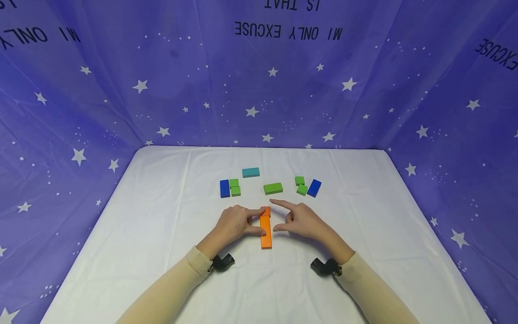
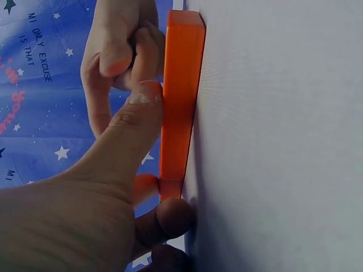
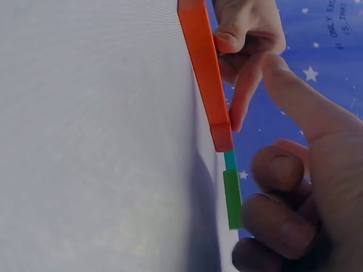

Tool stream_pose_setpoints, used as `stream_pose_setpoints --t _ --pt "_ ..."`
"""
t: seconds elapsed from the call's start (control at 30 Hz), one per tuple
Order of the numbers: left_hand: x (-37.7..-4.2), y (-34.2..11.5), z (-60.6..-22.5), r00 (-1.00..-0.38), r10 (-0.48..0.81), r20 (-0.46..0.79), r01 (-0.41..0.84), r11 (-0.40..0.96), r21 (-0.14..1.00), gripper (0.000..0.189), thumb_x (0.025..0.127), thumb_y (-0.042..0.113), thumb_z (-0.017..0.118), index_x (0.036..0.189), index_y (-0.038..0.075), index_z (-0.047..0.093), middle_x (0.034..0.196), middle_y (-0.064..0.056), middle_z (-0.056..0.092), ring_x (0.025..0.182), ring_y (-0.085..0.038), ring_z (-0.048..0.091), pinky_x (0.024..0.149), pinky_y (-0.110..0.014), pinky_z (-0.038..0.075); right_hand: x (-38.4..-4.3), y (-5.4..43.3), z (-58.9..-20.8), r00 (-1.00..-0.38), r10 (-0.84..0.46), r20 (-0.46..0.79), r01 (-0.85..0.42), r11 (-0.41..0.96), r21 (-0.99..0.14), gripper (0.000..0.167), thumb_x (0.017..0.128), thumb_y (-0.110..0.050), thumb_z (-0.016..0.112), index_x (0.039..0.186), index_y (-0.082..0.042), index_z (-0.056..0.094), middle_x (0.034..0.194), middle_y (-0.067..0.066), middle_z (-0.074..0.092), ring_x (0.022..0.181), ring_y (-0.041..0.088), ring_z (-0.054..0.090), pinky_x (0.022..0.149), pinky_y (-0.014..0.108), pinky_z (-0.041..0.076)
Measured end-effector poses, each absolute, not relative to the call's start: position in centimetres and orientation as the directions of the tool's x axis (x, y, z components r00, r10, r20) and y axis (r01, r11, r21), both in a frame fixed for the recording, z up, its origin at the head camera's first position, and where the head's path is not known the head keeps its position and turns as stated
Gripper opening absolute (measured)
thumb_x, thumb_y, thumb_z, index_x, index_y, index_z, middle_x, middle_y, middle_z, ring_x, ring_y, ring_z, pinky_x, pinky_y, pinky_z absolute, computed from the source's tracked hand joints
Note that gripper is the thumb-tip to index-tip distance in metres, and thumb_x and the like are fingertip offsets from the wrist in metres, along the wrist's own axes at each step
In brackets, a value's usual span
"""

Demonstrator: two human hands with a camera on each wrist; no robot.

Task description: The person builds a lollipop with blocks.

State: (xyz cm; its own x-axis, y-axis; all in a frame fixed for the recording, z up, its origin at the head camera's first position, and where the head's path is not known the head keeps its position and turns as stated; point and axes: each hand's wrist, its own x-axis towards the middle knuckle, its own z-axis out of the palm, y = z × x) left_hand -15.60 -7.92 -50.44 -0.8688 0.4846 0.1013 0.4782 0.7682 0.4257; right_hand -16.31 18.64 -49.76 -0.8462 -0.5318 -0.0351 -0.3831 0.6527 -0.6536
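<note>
A long orange block lies on the white cloth, pointing away from the person. At its far end a small orange block sits in line with it. My left hand rests along the left side of the pair, index fingertip on the small block and thumb on the long one. In the left wrist view the thumb presses the long block's face. Just right of the blocks is my right hand, apart from them, thumb and index finger spread, other fingers bent, nothing held.
Beyond the hands lie a green block and a teal block. A blue block stands beside two small green ones at left; another blue block lies near two more at right. A purple starred curtain surrounds the table.
</note>
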Motion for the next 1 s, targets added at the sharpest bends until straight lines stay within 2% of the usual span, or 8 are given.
stream_pose_setpoints --t 0.17,0.33,0.5,0.73,1.0 --pt "-15.5 -7.9 -50.4 -0.865 0.492 0.102 0.482 0.757 0.440 0.079 0.072 0.068 0.087 0.142 0.037 0.069 0.060 0.015 0.052 0.050 -0.004 0.038 0.051 -0.023 0.028 -17.0 19.1 -50.1 -0.905 -0.425 -0.001 -0.244 0.522 -0.817 0.076 0.088 -0.038 0.087 0.156 -0.025 0.055 0.053 -0.009 0.036 0.048 0.008 0.031 0.052 0.023 0.027" --pt "-15.4 -8.0 -50.3 -0.858 0.507 0.079 0.488 0.760 0.429 0.082 0.071 0.070 0.086 0.144 0.038 0.067 0.061 0.014 0.052 0.051 -0.005 0.039 0.052 -0.023 0.028 -17.6 19.5 -50.3 -0.951 -0.305 -0.039 -0.096 0.414 -0.905 0.067 0.091 -0.035 0.085 0.152 -0.036 0.056 0.054 -0.007 0.034 0.048 0.012 0.027 0.050 0.026 0.025" --pt "-15.2 -8.1 -50.2 -0.856 0.511 0.079 0.492 0.757 0.429 0.079 0.071 0.068 0.088 0.141 0.035 0.070 0.062 0.015 0.053 0.053 -0.004 0.041 0.053 -0.022 0.030 -18.7 19.8 -50.6 -0.956 -0.277 -0.101 -0.007 0.364 -0.932 0.065 0.093 -0.037 0.082 0.151 -0.043 0.054 0.053 -0.007 0.038 0.045 0.013 0.030 0.045 0.027 0.027" --pt "-15.1 -8.2 -50.1 -0.859 0.507 0.075 0.480 0.746 0.462 0.077 0.071 0.064 0.090 0.139 0.031 0.072 0.062 0.014 0.052 0.054 -0.004 0.041 0.054 -0.022 0.029 -20.5 19.9 -50.8 -0.965 -0.233 -0.117 0.025 0.364 -0.931 0.065 0.095 -0.033 0.081 0.155 -0.033 0.054 0.052 -0.006 0.038 0.043 0.014 0.030 0.043 0.028 0.030" --pt "-15.4 -8.2 -50.5 -0.857 0.508 0.084 0.487 0.747 0.452 0.079 0.071 0.064 0.090 0.141 0.035 0.070 0.063 0.014 0.053 0.055 -0.004 0.042 0.055 -0.022 0.031 -22.1 19.8 -51.1 -0.968 -0.184 -0.169 0.087 0.388 -0.918 0.060 0.094 -0.038 0.081 0.149 -0.042 0.057 0.053 -0.005 0.043 0.043 0.013 0.032 0.043 0.026 0.030"
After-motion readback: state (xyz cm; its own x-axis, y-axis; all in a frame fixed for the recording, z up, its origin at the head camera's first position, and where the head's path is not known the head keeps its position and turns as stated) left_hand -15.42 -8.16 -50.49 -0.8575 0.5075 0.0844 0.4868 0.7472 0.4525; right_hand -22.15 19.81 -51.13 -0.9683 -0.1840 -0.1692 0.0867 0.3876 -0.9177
